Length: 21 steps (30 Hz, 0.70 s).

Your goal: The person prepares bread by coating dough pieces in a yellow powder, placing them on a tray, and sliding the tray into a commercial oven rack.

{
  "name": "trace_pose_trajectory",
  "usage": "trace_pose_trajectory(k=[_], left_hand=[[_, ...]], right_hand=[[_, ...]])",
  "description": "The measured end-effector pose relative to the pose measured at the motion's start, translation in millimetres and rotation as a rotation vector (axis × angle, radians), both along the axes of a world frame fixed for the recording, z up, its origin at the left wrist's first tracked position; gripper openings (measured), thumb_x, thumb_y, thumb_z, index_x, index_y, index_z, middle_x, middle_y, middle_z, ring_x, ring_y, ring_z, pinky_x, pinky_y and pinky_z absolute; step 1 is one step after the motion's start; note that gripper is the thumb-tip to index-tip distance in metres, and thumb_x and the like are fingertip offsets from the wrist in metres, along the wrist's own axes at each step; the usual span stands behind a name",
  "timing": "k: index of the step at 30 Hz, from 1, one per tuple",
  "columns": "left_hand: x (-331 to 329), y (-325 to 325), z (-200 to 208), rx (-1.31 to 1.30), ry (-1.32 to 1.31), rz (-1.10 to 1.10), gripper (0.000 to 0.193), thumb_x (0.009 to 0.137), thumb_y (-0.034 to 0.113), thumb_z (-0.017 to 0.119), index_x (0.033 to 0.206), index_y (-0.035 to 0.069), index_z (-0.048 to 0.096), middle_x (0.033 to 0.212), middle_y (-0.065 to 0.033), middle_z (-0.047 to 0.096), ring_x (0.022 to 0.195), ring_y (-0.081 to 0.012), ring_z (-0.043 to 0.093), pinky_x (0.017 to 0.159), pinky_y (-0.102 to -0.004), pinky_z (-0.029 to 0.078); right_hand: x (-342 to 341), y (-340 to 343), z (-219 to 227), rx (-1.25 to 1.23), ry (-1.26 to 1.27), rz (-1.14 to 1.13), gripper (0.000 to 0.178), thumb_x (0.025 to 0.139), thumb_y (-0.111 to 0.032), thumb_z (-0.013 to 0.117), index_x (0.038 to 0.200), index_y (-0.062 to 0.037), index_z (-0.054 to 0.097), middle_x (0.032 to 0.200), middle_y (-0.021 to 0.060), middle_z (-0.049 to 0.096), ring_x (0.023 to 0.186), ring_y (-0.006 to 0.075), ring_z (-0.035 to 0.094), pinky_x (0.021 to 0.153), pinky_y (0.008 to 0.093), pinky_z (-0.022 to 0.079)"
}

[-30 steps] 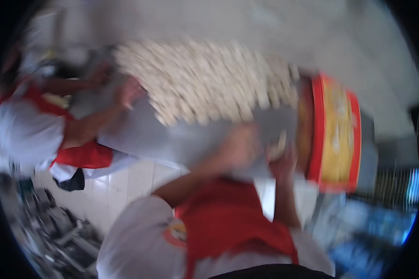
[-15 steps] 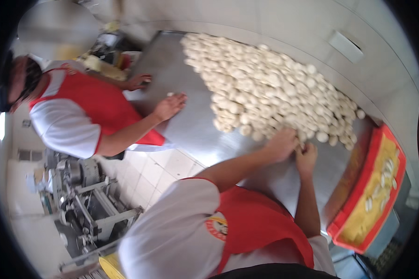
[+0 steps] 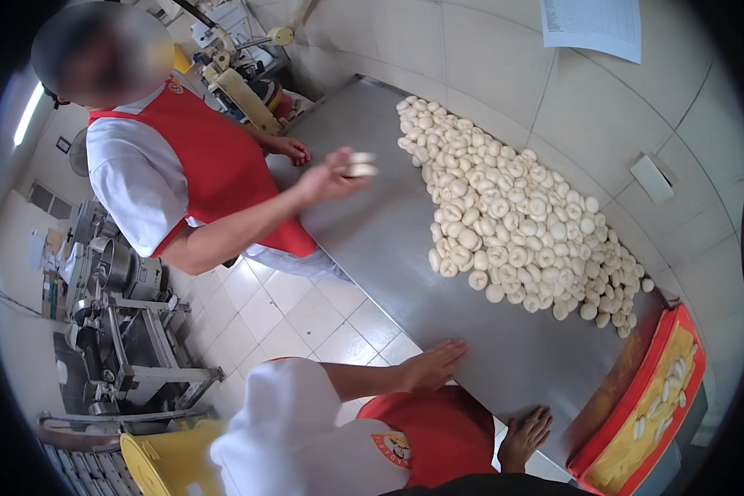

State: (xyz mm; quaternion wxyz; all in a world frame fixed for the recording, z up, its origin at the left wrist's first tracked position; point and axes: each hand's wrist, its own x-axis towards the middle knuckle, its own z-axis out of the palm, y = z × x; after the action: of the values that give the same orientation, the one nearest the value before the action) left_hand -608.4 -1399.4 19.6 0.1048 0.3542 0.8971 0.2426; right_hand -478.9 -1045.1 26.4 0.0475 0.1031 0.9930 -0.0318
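Observation:
A heap of round, pale dough pieces (image 3: 512, 223) covers the far side of the metal table (image 3: 372, 240). My left hand (image 3: 436, 365) lies at the table's near edge, palm down with fingers stretched out and nothing in it. Farther right along that edge, my right hand (image 3: 525, 436) has its fingers extended and also holds nothing. Both hands are apart from the dough. Beside the right end of the table is a red crate (image 3: 624, 398) containing a yellow, crumbly-looking layer with several white elongated pieces on it.
On the left a co-worker in a red apron (image 3: 223, 157) holds blurred pale dough pieces (image 3: 359, 164) above the table. Metal machinery (image 3: 140, 331) stands on the floor behind, near a yellow bin (image 3: 169, 459). A tiled wall (image 3: 488, 74) bounds the far side.
My hands have left the heap's near edge and moved back toward me, apart, fingers now stretched out. The co-worker has lifted a hand with dough pieces. The view has shifted.

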Motion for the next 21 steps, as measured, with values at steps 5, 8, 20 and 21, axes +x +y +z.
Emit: trace_pose_trajectory(k=[5,8,20,21], left_hand=[[-104,81,-4,0.065,0.208,-0.272,0.088,0.100,0.047,0.059,0.163,-0.004,0.025,0.169,-0.0261,0.028,0.160,-0.0389,0.022,0.132,-0.0495,0.015],[-156,139,16,0.089,0.173,-0.339,0.091,0.099,0.047,0.060,0.164,-0.004,0.022,0.168,-0.0266,0.030,0.159,-0.0393,0.023,0.131,-0.0509,0.016],[9,20,14,-0.026,0.054,-0.073,0.080,0.095,0.029,0.066,0.157,-0.009,0.033,0.165,-0.0279,0.033,0.156,-0.0429,0.028,0.128,-0.0574,0.018],[14,14,28,-0.114,0.075,-0.077,0.078,0.094,0.026,0.066,0.157,-0.007,0.035,0.164,-0.0259,0.035,0.154,-0.0424,0.031,0.127,-0.0584,0.020]], right_hand=[[-142,33,14,-0.004,-0.014,0.133,0.091,0.099,-0.053,0.057,0.166,-0.0008,0.022,0.173,0.0236,0.021,0.160,0.0448,0.016,0.128,0.0580,0.014],[-236,51,13,-0.001,0.015,-0.004,0.092,0.099,-0.054,0.058,0.164,0.0020,0.024,0.171,0.0229,0.025,0.160,0.0411,0.018,0.129,0.0570,0.014],[-21,-41,43,-0.296,0.222,0.079,0.053,0.088,-0.022,0.074,0.135,-0.0078,0.056,0.145,0.0226,0.053,0.139,0.0467,0.047,0.115,0.0589,0.035],[-14,-35,45,-0.267,0.205,-0.008,0.053,0.089,-0.023,0.074,0.136,-0.0085,0.056,0.142,0.0216,0.055,0.135,0.0455,0.049,0.113,0.0586,0.037]])
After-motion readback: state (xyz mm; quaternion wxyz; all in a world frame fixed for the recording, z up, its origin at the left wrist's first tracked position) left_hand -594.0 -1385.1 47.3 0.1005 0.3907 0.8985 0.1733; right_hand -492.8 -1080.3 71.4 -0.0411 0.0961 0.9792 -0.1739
